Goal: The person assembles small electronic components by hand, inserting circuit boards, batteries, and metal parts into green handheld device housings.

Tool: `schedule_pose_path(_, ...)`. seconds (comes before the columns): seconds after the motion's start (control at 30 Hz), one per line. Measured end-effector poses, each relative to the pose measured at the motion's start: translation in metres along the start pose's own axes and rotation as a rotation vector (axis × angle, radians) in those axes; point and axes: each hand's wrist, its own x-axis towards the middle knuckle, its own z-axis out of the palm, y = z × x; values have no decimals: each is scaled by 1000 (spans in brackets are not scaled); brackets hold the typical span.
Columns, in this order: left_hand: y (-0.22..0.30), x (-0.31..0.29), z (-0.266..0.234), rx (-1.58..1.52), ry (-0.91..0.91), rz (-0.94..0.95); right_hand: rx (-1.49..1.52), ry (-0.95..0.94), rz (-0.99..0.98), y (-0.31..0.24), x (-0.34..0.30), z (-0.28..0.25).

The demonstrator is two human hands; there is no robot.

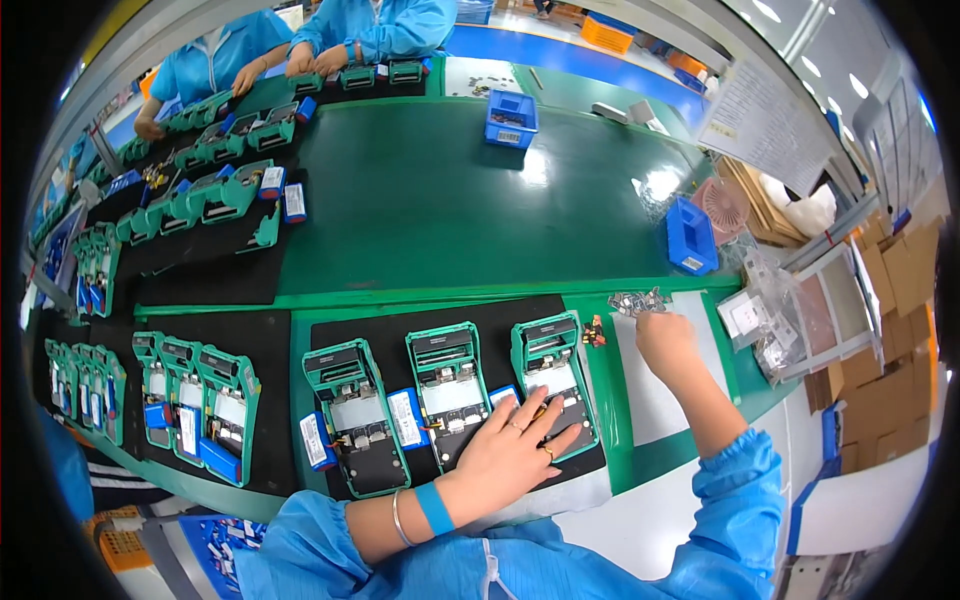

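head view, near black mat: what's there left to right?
Left open green device → blue battery pack → middle open green device → left hand, flat on the mat → right open green device → right hand, at the small metal parts.

Green conveyor belt [420,190] runs across mid-view. Blue parts bin [510,120] stands on belt, far side; 2nd blue bin [690,237] at belt's right edge. Small pink fan [722,208] just beside 2nd bin. Black mat [200,265], left of belt, carries rows of green-framed units [215,195] w/ blue battery packs [294,202] alongside. Further green units [198,400] on near-left mat. Two co-workers in blue smocks [385,25] at far end, hands on units there. Cardboard boxes [905,270] stacked at right. Clear plastic bags [775,320] near right table edge.
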Motion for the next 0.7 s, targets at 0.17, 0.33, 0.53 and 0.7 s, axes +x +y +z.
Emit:
schedule_pose_path(0.17,11,-6,16,79,135,-39,404,438,-423,-34,-30,-42)
schedule_pose_path(0.33,6,-8,8,51,145,-29,275,444,-693,-67,-40,-34)
schedule_pose_path(0.53,2,-10,6,-15,172,-22,162,470,-764,-76,-33,-26)
schedule_pose_path(0.7,1,-10,5,-3,174,-15,96,463,-742,-81,-33,-29)
